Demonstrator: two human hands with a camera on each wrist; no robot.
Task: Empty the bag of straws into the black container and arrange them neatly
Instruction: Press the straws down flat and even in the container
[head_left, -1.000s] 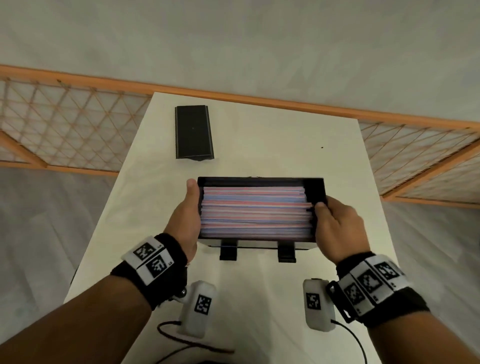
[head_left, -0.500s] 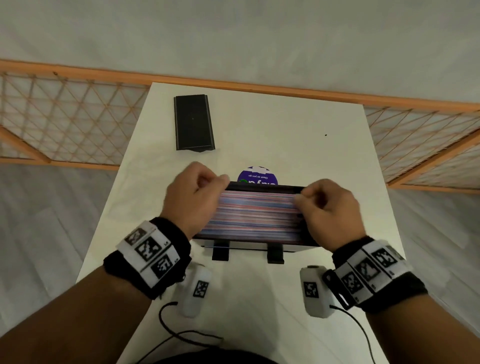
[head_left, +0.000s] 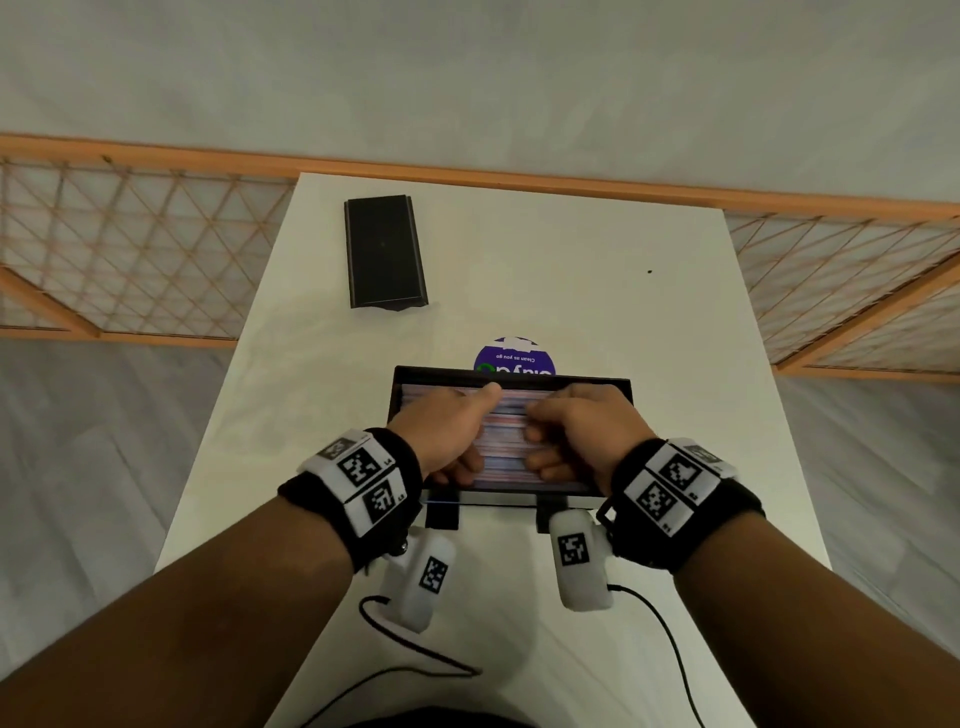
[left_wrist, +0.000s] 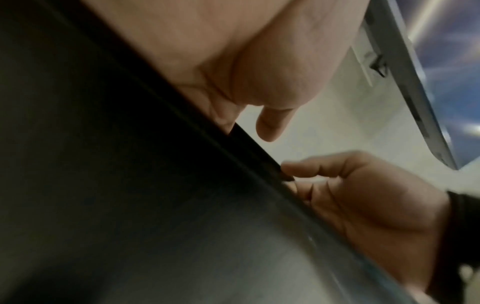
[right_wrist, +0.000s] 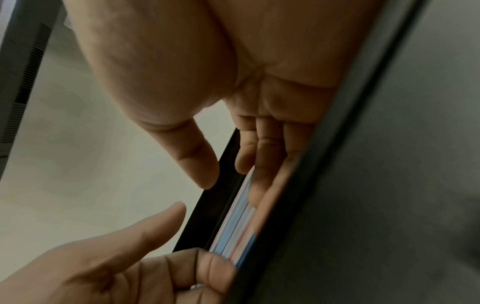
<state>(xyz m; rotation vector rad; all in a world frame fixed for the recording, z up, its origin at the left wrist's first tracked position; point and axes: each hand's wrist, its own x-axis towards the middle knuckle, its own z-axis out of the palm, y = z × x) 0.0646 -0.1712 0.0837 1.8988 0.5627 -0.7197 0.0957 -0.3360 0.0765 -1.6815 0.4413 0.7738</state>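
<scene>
A white table (head_left: 545, 270) stood against a pale wall, with an orange-framed lattice fence (head_left: 130, 260) running behind it on both sides. Near the table's front edge sat the black container (head_left: 511, 375), its long side facing the person, filled with pink and blue straws (head_left: 506, 447) that lay side by side along its length. A round purple sticker (head_left: 514, 356) on the table showed just beyond the container's far wall. Further back and to the left lay a flat black lid (head_left: 384, 252), well apart from everything else.

Both hands were down inside the container, on top of the straws. The left hand (head_left: 447, 431) rested over the left half, thumb stretched toward the middle, fingers bent down onto the layer. The right hand (head_left: 582, 436) covered the right half, fingers curled over the straws. From the right wrist view the right fingers (right_wrist: 262, 156) lay fairly straight against the straw layer beside the black wall; whether either grip actually clamped any straws, I could not tell. Both wrists wore black bands with square-patterned tags (head_left: 363, 478), and two white tagged modules (head_left: 576, 561) with cables hung below them over the table.
</scene>
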